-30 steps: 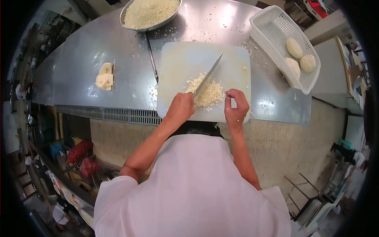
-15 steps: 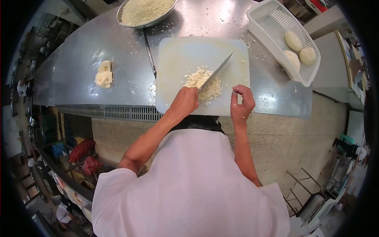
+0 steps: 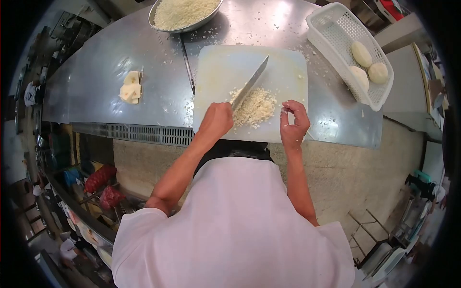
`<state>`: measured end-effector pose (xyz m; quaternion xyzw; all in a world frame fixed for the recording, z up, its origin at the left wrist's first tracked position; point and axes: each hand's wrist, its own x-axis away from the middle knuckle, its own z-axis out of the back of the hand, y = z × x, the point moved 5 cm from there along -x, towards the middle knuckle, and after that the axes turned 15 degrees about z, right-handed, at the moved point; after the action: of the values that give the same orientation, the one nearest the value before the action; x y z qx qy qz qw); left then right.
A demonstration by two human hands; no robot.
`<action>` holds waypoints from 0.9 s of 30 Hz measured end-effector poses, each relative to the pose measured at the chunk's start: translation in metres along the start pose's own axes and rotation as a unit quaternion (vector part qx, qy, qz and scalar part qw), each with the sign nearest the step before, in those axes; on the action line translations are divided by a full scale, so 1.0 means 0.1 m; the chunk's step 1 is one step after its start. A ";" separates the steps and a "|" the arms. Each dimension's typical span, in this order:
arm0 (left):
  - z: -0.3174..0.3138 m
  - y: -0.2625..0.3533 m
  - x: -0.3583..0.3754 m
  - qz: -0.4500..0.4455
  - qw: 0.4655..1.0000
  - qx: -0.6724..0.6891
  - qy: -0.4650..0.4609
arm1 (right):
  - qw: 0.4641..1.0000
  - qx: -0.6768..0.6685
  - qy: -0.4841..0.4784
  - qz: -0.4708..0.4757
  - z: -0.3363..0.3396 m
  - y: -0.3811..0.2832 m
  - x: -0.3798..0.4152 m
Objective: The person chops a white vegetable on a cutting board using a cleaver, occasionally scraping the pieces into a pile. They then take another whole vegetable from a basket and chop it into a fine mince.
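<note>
My left hand (image 3: 215, 121) is closed round the handle of a kitchen knife (image 3: 251, 81), whose blade points up and to the right over the cutting board (image 3: 216, 62). Beneath and beside the blade lies a heap of finely chopped pale food (image 3: 257, 109), probably a peeled root vegetable. At the board's right edge is my right hand (image 3: 295, 124), thumb and fingers curled into a ring with the tips together. White bits cling to its fingers, and I see nothing held in it.
A metal bowl (image 3: 188, 28) of chopped pale pieces stands at the back. Peeled round vegetables (image 3: 378, 73) sit in a white perforated basket (image 3: 331, 60) at right. Pale slices (image 3: 130, 88) lie on the steel table (image 3: 86, 91) at left. A thin dark rod (image 3: 187, 65) lies beside the board.
The knife has swung left and now stands along the left part of the heap. My left hand has shifted slightly left. My right hand has hardly moved.
</note>
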<state>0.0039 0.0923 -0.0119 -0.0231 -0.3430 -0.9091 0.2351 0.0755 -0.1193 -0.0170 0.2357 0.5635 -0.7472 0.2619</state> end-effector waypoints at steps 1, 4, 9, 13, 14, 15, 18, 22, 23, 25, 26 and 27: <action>0.07 0.03 0.01 0.042 0.999 -0.009 -0.032 | 1.000 0.002 -0.017 0.003 -0.01 -0.02 -0.01; -0.07 -0.17 0.00 0.000 0.998 -0.034 0.046 | 1.000 -0.014 -0.014 -0.021 -0.05 0.06 0.05; 0.07 -0.16 -0.05 0.047 0.999 0.007 0.006 | 0.986 0.010 -0.164 0.013 -0.28 0.04 0.03; -0.04 -0.29 -0.17 0.044 0.999 -0.012 0.026 | 0.952 0.019 -0.295 0.075 -0.61 0.00 0.10; -0.07 -0.32 -0.23 0.040 0.999 -0.001 0.025 | 0.934 0.044 -0.339 0.101 -0.70 0.03 0.15; 0.08 -0.25 -0.21 0.155 0.982 0.083 -0.065 | 0.922 0.078 -0.360 0.119 -0.77 0.07 0.21; 0.29 -0.53 -0.24 0.086 0.994 0.062 0.030 | 0.934 0.099 -0.336 0.071 -0.86 0.31 0.35; 0.31 -0.68 -0.24 0.094 0.990 -0.056 0.094 | 0.946 0.132 -0.293 0.037 -0.77 0.15 0.26; 0.13 -0.67 -0.17 0.084 0.990 -0.067 0.090 | 0.954 0.134 -0.263 0.050 -0.71 0.09 0.20; -0.12 -0.44 -0.01 0.033 0.994 -0.073 0.081 | 0.961 0.138 -0.233 0.060 -0.62 0.11 0.19; -0.21 -0.27 0.07 -0.007 0.995 -0.067 0.077 | 0.955 0.110 -0.269 0.062 -0.64 0.16 0.24; -0.30 -0.18 0.07 -0.028 0.992 -0.096 0.071 | 0.947 0.082 -0.303 0.064 -0.65 0.20 0.28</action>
<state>-0.0068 0.0824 -0.0442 0.0289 -0.2375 -0.9434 0.2298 0.0711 -0.0643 -0.0656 0.0542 0.3783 -0.8084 0.4477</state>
